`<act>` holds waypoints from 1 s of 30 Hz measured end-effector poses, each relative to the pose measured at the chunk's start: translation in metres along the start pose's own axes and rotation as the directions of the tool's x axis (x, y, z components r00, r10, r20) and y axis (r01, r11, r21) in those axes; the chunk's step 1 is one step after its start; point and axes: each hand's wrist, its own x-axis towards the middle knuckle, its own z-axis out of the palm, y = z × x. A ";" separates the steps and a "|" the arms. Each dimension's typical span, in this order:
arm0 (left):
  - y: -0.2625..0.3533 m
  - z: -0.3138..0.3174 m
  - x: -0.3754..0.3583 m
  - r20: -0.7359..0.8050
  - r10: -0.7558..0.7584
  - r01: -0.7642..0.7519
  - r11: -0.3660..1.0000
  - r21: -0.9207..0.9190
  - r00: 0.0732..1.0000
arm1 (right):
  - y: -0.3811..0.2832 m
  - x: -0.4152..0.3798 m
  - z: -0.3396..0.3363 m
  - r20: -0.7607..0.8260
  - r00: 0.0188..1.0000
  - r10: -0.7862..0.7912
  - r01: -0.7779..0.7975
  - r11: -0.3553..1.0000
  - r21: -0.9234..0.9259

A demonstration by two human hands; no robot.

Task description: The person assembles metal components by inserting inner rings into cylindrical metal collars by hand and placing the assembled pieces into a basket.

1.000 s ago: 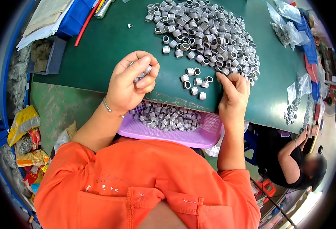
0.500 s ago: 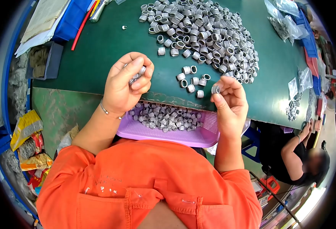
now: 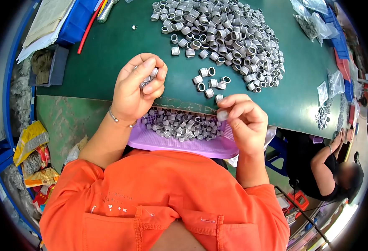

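My left hand (image 3: pixel 140 85) is closed around a few grey metal rings (image 3: pixel 149 78), held above the front edge of the green table (image 3: pixel 96 69). Between the thumb and fingers of my right hand (image 3: pixel 246 121) is one metal ring (image 3: pixel 222 115), blurred, over the right part of the purple basket (image 3: pixel 163 144). Many rings lie inside that basket, below the table edge. A small group of loose rings (image 3: pixel 212 83) sits on the table just beyond my right hand. Farther back spreads a large pile of rings (image 3: pixel 234 42).
At the back left are a blue bin (image 3: pixel 78 25), a red rod (image 3: pixel 87 33) and a grey box (image 3: pixel 57 67). Plastic bags (image 3: pixel 313 23) lie at the back right. Another person (image 3: pixel 322 167) sits at the right, arms at the table edge.
My right hand has moved left and down with a ring, from beside the small group to over the basket. My left hand has hardly moved and stays closed on its rings.
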 end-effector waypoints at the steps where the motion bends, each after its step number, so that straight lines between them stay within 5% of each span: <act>1: 0.000 0.000 0.000 -0.012 -0.002 0.001 1.000 -0.008 1.000 | -0.003 0.001 0.003 -0.056 0.998 -0.042 0.032 0.986 -0.164; 2: 0.000 0.001 0.000 -0.016 -0.001 0.001 1.000 -0.005 1.000 | -0.003 0.003 0.004 -0.054 0.998 -0.040 0.031 0.987 -0.160; 4: 0.000 0.000 0.000 -0.006 -0.004 0.004 1.000 -0.008 1.000 | -0.002 0.008 0.004 -0.126 0.959 -0.255 0.108 0.737 -0.667; 8: -0.001 -0.002 0.000 0.009 -0.005 0.005 1.000 0.012 1.000 | -0.001 0.014 0.008 0.108 0.976 -0.189 0.177 0.403 -0.898; 10: -0.001 -0.002 0.001 0.009 -0.003 0.003 1.000 0.004 1.000 | 0.001 0.011 0.009 0.067 0.984 -0.167 0.138 0.461 -0.877; 12: 0.000 -0.002 0.001 0.006 -0.007 0.007 1.000 0.001 1.000 | 0.001 0.008 0.012 -0.137 0.987 -0.084 -0.029 0.750 -0.661; 13: 0.000 -0.001 0.001 0.007 -0.010 0.010 1.000 -0.002 1.000 | 0.001 0.007 0.012 -0.136 0.987 -0.084 -0.027 0.751 -0.659; 15: 0.000 -0.001 0.001 0.006 -0.011 0.011 1.000 0.001 1.000 | -0.001 0.005 0.014 -0.180 0.977 0.110 -0.148 0.966 -0.210; 16: 0.000 -0.001 0.001 0.006 -0.011 0.011 1.000 0.002 1.000 | -0.002 0.004 0.013 -0.165 0.964 0.208 -0.204 0.978 0.041; 20: 0.000 -0.001 0.001 -0.005 -0.008 0.008 1.000 0.000 1.000 | 0.000 0.004 0.008 -0.065 0.949 0.308 -0.277 0.915 0.293; 30: 0.000 -0.001 0.001 0.000 -0.008 0.008 1.000 -0.015 1.000 | -0.005 0.000 0.021 -0.076 0.938 0.337 -0.329 0.939 0.097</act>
